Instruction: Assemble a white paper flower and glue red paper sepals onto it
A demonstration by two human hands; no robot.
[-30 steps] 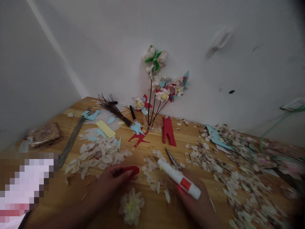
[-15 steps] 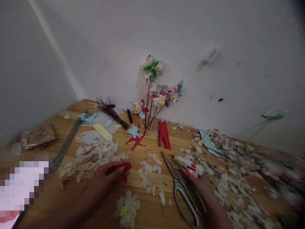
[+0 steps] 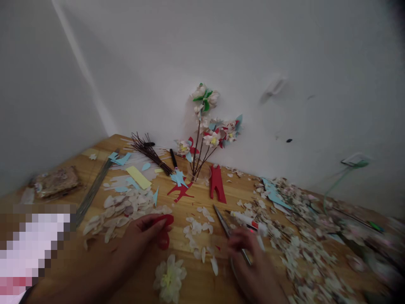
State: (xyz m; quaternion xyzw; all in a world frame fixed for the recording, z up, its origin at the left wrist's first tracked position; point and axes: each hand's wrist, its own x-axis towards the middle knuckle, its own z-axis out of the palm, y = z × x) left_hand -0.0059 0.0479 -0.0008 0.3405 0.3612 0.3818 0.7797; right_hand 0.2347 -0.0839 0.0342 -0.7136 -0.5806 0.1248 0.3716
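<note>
My left hand [image 3: 148, 230] pinches a red cut-out piece [image 3: 163, 240] with rounded lobes, thumb on top. Below it on the table lies a pale flower [image 3: 170, 276] with a yellowish centre. My right hand [image 3: 245, 253], blurred by motion, is over the handles of the metal scissors [image 3: 222, 218] with its fingers curled. Whether it touches them I cannot tell. Just beyond that hand rests a white glue gun [image 3: 245, 218] with an orange-red part and a small red light. Loose pale petals [image 3: 196, 226] lie between my hands.
A vase of branches with fabric-like flowers [image 3: 211, 138] stands by the wall. Near it are a red cut strip [image 3: 217, 185], blue and red scraps [image 3: 179, 192] and a twig bundle [image 3: 152, 154]. Wires [image 3: 98, 185] lie left; heaped petals [image 3: 300, 236] cover the right side.
My right hand has moved left from the glue gun to over the scissors' handles. The glue gun now lies apart from it. My left hand still holds the red piece. The view has shifted slightly.
</note>
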